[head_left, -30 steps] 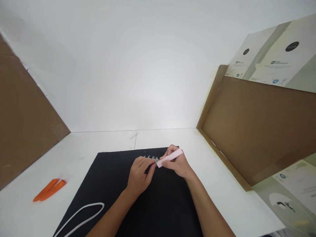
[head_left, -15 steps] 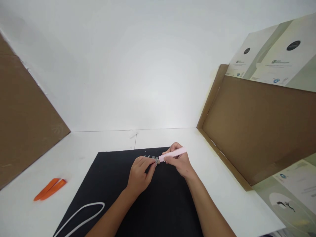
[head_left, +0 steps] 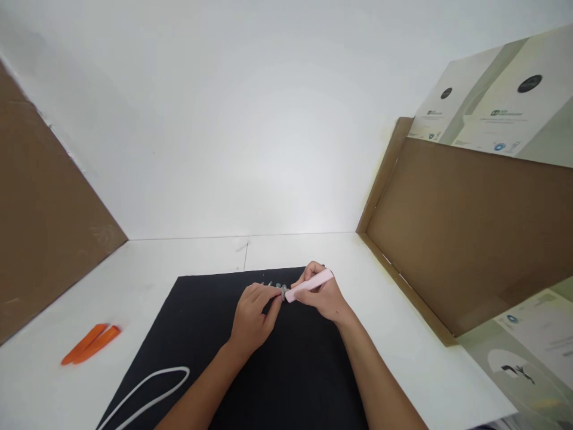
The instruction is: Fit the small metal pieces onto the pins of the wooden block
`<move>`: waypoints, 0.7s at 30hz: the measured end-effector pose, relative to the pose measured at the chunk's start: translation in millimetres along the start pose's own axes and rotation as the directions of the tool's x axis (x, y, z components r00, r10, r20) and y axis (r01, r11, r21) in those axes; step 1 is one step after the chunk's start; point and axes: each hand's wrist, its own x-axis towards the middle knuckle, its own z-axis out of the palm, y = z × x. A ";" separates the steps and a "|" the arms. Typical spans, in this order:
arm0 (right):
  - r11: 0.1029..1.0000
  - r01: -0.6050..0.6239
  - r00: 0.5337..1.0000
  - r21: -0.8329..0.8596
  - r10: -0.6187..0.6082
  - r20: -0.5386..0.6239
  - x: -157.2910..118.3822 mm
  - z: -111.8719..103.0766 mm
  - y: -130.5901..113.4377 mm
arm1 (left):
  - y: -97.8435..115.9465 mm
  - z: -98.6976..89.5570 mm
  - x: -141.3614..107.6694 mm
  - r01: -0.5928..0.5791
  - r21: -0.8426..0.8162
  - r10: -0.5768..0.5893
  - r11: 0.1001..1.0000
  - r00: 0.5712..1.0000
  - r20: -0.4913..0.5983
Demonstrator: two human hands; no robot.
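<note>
One pink marker (head_left: 308, 285) pinched in the right hand (head_left: 320, 295), left hand (head_left: 253, 316) pinching one grey piece (head_left: 283, 291).

Two bare human arms make up all of the person's body in view. The left forearm (head_left: 197, 388) enters from the near edge left of centre, and the right forearm (head_left: 380, 382) enters from the near edge right of centre. Both are slim and smooth, narrowing evenly toward the wrists, with no sleeve or cuff in view. The left hand (head_left: 253, 316) and right hand (head_left: 323, 297) are bare and narrow, with slender fingers (head_left: 264, 295). The fingernails are too small to make out, and a soft crease marks each wrist.
</note>
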 end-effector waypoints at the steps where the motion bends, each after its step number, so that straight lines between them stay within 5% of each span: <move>1: 1.000 -0.002 1.000 0.003 0.002 0.013 -0.4 0.3 -0.1 | 0.1 -0.1 0.1 0.002 0.001 -0.002 1.000 1.000 0.000; 6: 1.000 -0.001 1.000 0.028 0.000 0.020 0.2 3.1 2.0 | 1.3 -0.5 0.3 0.004 -0.003 -0.004 1.000 1.000 0.016; 14: 0.998 0.060 0.979 -0.015 -0.062 -0.195 5.0 6.5 7.7 | -0.2 1.0 -1.2 -0.004 -0.016 0.005 1.000 1.000 0.023; 21: 0.998 0.064 0.979 0.021 -0.058 -0.197 6.9 -2.6 12.0 | -12.2 0.7 2.3 0.188 -0.044 -0.191 0.981 0.978 -0.077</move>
